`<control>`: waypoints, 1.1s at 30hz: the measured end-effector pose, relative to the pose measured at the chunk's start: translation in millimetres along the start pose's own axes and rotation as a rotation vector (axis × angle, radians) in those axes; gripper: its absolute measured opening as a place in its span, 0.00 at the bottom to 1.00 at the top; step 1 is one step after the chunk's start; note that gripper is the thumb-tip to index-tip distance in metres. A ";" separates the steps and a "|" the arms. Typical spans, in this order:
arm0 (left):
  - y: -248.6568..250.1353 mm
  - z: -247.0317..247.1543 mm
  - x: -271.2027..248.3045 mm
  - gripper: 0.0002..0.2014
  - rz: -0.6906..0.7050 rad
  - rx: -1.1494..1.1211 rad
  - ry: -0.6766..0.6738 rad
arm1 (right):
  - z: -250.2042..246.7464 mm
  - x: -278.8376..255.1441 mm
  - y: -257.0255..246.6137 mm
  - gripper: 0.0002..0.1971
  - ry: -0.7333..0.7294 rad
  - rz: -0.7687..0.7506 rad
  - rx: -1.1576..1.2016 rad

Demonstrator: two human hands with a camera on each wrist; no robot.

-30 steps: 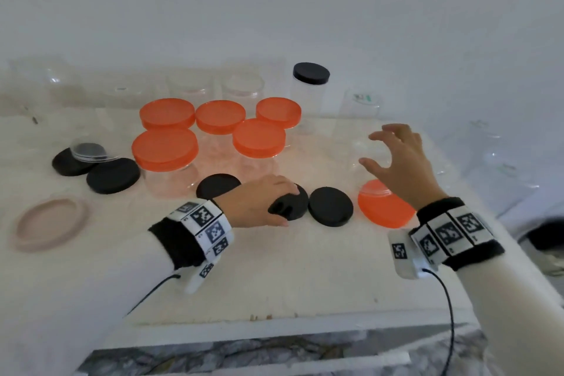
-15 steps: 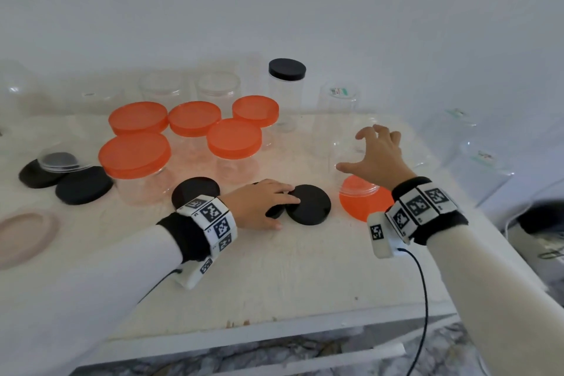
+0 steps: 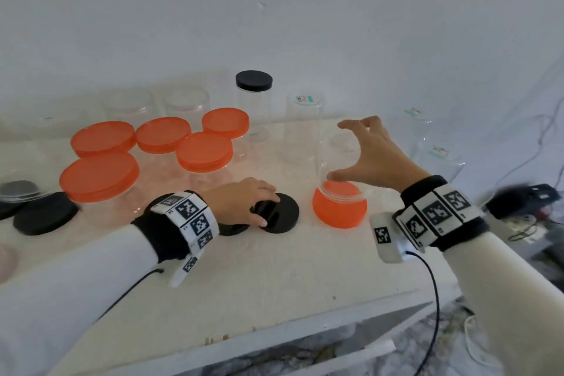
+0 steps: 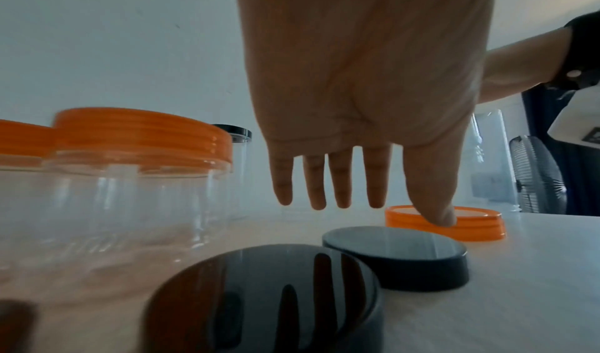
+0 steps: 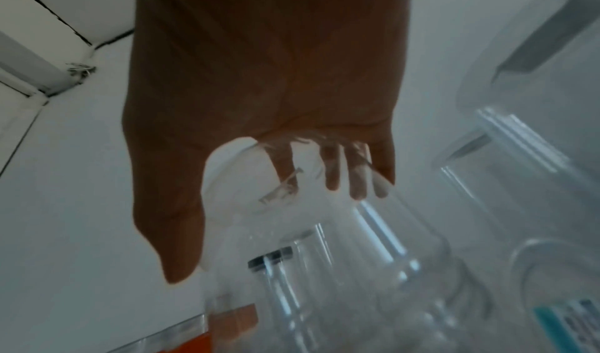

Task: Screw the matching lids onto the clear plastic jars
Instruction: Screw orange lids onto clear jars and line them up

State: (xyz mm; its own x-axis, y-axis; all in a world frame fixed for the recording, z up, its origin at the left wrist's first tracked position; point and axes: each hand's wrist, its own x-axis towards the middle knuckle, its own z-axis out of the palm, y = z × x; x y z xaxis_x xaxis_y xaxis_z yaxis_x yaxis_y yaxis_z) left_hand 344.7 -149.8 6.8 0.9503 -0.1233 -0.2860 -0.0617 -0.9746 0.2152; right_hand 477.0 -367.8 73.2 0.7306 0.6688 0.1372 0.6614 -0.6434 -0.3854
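Presently, landmark: the loose orange lid [image 3: 339, 207], lying flat near the right front of the table [image 3: 274, 278]. Clear jar [image 3: 341, 149]: standing mouth-down directly above that lid, long axis upright, rim apparently on or just over it; contact not resolvable. Right hand [image 3: 377, 156]: nearer of the two, beside the jar on its right, grip spread wide in an arc about the wall, thumb low near the rim, fingers high; whether it touches cannot be told. Left hand [image 3: 241, 203]: left of the orange lid, fingers extended and lying over a black lid [image 3: 282, 214] that overlaps a second black lid [image 4: 269, 304]. Capped orange jars [image 3: 100, 177]: further left.
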 end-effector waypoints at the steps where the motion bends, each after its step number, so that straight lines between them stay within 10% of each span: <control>1: 3.7 -1.3 5.5 0.29 0.024 0.001 0.011 | -4.4 -2.8 0.2 0.48 0.028 -0.019 -0.021; 11: 60.8 1.3 76.9 0.40 0.204 0.033 0.023 | -36.9 -29.8 5.7 0.58 0.214 -0.120 -0.061; 33: 61.0 -1.8 79.4 0.42 0.091 -0.093 0.063 | -40.5 -29.3 27.1 0.49 0.336 -0.202 -0.012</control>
State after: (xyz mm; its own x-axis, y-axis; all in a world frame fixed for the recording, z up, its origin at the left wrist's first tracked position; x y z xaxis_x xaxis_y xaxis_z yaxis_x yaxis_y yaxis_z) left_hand 416.9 -218.7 -1.1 0.9596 -0.1953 -0.2028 -0.1224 -0.9381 0.3242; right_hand 480.5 -419.9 95.7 0.5989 0.6247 0.5010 0.7981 -0.5169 -0.3096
